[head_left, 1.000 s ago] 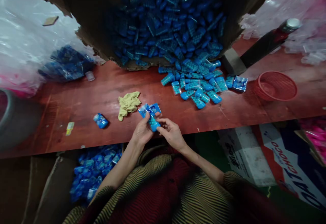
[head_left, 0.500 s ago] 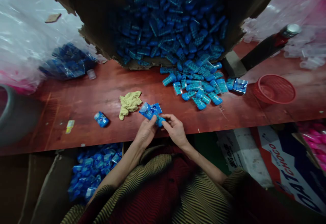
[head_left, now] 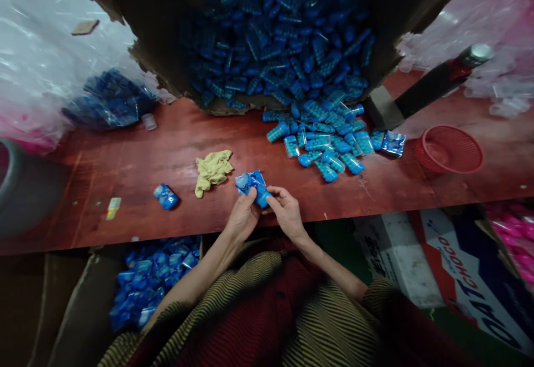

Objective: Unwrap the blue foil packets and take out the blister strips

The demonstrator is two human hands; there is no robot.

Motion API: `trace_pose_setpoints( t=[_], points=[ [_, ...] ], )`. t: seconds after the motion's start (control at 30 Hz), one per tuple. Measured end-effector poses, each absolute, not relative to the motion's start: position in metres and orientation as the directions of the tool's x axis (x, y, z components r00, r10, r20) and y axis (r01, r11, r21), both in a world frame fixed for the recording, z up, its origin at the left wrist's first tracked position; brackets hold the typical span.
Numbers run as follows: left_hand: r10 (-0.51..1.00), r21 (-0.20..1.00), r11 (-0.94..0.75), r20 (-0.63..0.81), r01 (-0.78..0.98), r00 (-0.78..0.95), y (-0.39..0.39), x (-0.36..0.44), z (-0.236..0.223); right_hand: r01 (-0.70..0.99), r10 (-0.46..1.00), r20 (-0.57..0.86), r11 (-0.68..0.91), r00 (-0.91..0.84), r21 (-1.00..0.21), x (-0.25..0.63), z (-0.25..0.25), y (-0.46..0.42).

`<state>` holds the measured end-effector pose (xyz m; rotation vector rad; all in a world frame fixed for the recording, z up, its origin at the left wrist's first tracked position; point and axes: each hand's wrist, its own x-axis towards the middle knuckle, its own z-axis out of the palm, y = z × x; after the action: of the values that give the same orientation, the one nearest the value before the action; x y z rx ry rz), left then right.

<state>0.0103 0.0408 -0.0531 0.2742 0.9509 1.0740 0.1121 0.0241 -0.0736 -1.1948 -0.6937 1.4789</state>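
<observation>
A small bottle (head_left: pixel 262 199) of blue beads is pinched between my two hands near the table's front edge. Its lower end is in the fingers of my right hand (head_left: pixel 288 214). From the other side, the thumb of my left hand (head_left: pixel 242 214) presses on the bottle and on a printed blue film sleeve (head_left: pixel 246 182), which now lies over the bottle's upper part. How far the film wraps round it I cannot make out. More blue printed film (head_left: pixel 258 177) shows just behind. A finished-looking sleeved bottle (head_left: pixel 166 196) lies to the left, beside a crumpled yellow cloth (head_left: pixel 212 171).
A torn cardboard box (head_left: pixel 167 80) spills blue bead bottles (head_left: pixel 323 142) onto the red table (head_left: pixel 137 161). A red basket (head_left: pixel 450 153) and a dark, slanted metal-capped object (head_left: pixel 442 83) stand right. A grey bucket (head_left: pixel 29 194) is left. Sleeved bottles (head_left: pixel 156 272) fill a box below.
The printed film sleeve that stuck out leftward has been drawn in over the bottle. Both hands have kept nearly the same place and their grip.
</observation>
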Motion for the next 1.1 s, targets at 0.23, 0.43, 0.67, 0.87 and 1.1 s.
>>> trace_pose_setpoints(
  t=[0.23, 0.43, 0.67, 0.87, 1.1],
  points=[
    [0.94, 0.94, 0.337, -0.333, 0.048, -0.075, 0.042, -0.033, -0.037, -0.457, 0.959, -0.284, -0.242, 0.023, -0.856, 0.122, -0.068, 0.032],
    [0.949, 0.475, 0.212, 0.11, 0.854, -0.296, 0.097, -0.084, -0.067, -0.426, 0.97, -0.241, -0.206, 0.029, -0.881, 0.125, -0.062, 0.034],
    [0.931, 0.637, 0.117, 0.198, 0.762, -0.308, 0.119, -0.089, -0.083, -0.396, 0.97, -0.239, -0.201, 0.049, -0.896, 0.124, -0.06, 0.033],
    [0.906, 0.978, 0.076, 0.012, 0.192, -0.422, 0.067, -0.054, -0.037, -0.315, 0.976, -0.171, -0.121, 0.137, -0.941, 0.124, -0.057, 0.035],
    [0.883, 0.807, 0.371, -0.459, -0.46, -0.094, 0.058, -0.006, -0.032, 0.061, 0.983, 0.154, 0.149, 0.099, -0.987, 0.114, -0.059, 0.023]
  ],
)
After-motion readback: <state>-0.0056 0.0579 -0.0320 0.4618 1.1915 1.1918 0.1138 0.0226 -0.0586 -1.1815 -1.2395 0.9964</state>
